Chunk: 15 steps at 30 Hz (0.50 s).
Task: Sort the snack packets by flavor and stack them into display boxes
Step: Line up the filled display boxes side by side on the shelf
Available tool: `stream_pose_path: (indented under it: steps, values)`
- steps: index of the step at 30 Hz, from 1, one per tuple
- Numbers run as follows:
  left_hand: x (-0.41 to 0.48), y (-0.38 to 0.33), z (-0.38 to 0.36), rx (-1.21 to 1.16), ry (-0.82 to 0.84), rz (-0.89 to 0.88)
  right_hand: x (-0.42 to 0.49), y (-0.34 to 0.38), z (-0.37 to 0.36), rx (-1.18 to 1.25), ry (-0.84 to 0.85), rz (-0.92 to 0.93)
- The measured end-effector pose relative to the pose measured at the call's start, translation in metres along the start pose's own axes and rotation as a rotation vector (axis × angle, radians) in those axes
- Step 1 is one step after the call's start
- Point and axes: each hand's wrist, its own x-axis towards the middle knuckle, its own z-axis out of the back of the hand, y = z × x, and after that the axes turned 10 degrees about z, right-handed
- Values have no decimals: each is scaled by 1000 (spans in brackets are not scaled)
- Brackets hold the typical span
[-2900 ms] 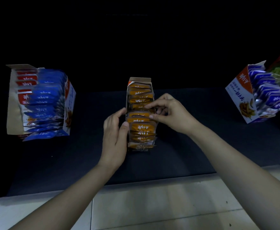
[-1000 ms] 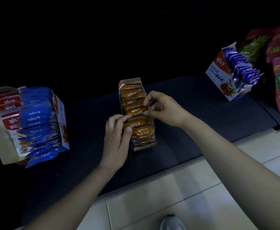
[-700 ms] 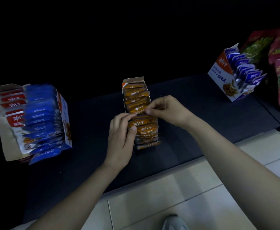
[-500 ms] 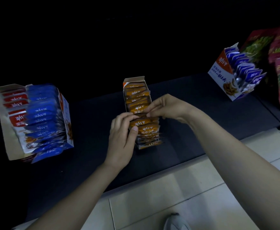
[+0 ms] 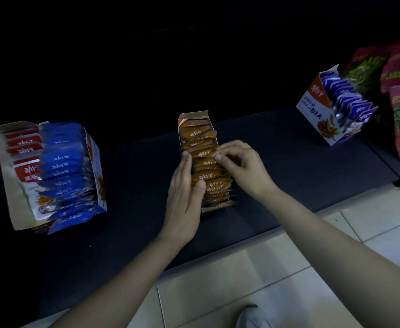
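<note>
Axis: packet row runs away from me.
Left hand: flat, bracing its left side.
Right hand: pinching mid-row orange packet.

Your counter dark and matte, pale tiled floor with thin grout lines, your grey shoe on the tiles, dim light, blackness past the counter.
</note>
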Motion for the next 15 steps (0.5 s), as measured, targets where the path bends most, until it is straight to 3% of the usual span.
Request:
stream_pose_path:
  steps: [6, 15]
  values:
    - [5, -11, -9, -260, 109, 172, -25, 19, -19, 315, 109, -76]
    - [13, -15, -9, -279, 67, 171, -28, 14, -23, 495, 142, -190]
